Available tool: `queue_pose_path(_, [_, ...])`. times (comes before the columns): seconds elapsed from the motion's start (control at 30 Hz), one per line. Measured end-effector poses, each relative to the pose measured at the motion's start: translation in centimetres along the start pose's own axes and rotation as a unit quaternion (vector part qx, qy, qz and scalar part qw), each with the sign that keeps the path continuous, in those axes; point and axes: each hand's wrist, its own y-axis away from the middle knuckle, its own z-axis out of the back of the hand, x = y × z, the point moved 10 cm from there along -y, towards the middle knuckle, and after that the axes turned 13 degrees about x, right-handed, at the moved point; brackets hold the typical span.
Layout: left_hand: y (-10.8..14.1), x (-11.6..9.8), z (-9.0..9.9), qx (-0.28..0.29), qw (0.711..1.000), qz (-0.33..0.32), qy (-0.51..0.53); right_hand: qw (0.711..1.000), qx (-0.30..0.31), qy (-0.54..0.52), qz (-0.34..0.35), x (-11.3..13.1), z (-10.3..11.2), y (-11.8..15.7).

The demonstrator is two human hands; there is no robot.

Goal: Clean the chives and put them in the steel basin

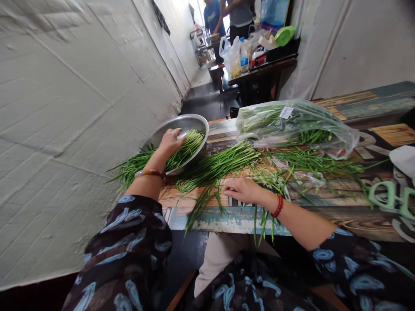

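Note:
My left hand (170,142) is over the metal basin (198,121), at the near side of a bundle of green chive stems (193,140) in it. Its fingers are apart, and the leafy ends hang over the basin's left rim. On the table, my right hand (243,190) has its fingers curled together beside loose chives (202,207); anything between the fingertips is too small to make out. A larger pile of chives (223,162) lies between the basin and my right hand, cut ends pointing right. Trimmed bits (269,177) are scattered just beyond that hand.
A clear plastic bag of chives (292,123) lies at the back of the wooden table (214,220). Green-handled scissors (385,194) rest at the right. A water bottle (244,56) stands on another table, with two people behind it. A white wall (65,129) runs along the left.

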Motion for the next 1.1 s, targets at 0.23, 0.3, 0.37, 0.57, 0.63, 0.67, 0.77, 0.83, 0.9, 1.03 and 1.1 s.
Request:
queue_pose_path(0.23, [8.2,-8.8,-0.8,-0.102,0.910,-0.138,0.376,0.995,-0.044,-0.072,0.058,1.0,1.4,0.1])
queue_pose_path(0.3, [9.6,-12.2,-3.8,-0.057,0.892,-0.162,0.417,0.992,-0.085,-0.071,0.060,1.5,3.5,1.0])
queue_pose_path(0.37, [10.2,-14.9,-6.8,-0.013,0.890,-0.172,0.421,0.992,-0.113,-0.043,0.047,1.6,5.8,2.3])
queue_pose_path(0.57, [8.7,-18.9,-10.0,0.000,0.919,-0.219,0.326,0.974,-0.187,0.103,-0.070,-2.8,11.6,5.2])
queue_pose_path(0.63, [8.1,-19.0,-10.4,0.000,0.918,-0.224,0.329,0.964,-0.201,0.143,-0.096,-4.6,12.1,4.9])
queue_pose_path(0.67, [7.8,-18.8,-10.6,0.000,0.916,-0.223,0.332,0.961,-0.203,0.161,-0.094,-5.1,11.9,4.5])
queue_pose_path(0.77, [7.6,-18.5,-11.3,0.000,0.912,-0.224,0.342,0.951,-0.192,0.222,-0.096,-6.5,10.8,3.3])
queue_pose_path(0.83, [8.0,-18.3,-11.5,-0.003,0.908,-0.228,0.351,0.949,-0.181,0.236,-0.102,-7.4,9.9,2.9])
queue_pose_path(0.9, [8.4,-18.1,-11.5,-0.009,0.904,-0.223,0.363,0.947,-0.192,0.239,-0.101,-8.0,9.5,3.0])
queue_pose_path(1.03, [9.2,-17.5,-10.9,-0.020,0.896,-0.206,0.394,0.949,-0.204,0.221,-0.092,-8.8,9.4,3.4])
queue_pose_path(1.1, [9.4,-17.0,-10.5,-0.026,0.887,-0.193,0.418,0.954,-0.221,0.185,-0.082,-8.8,9.8,3.7])
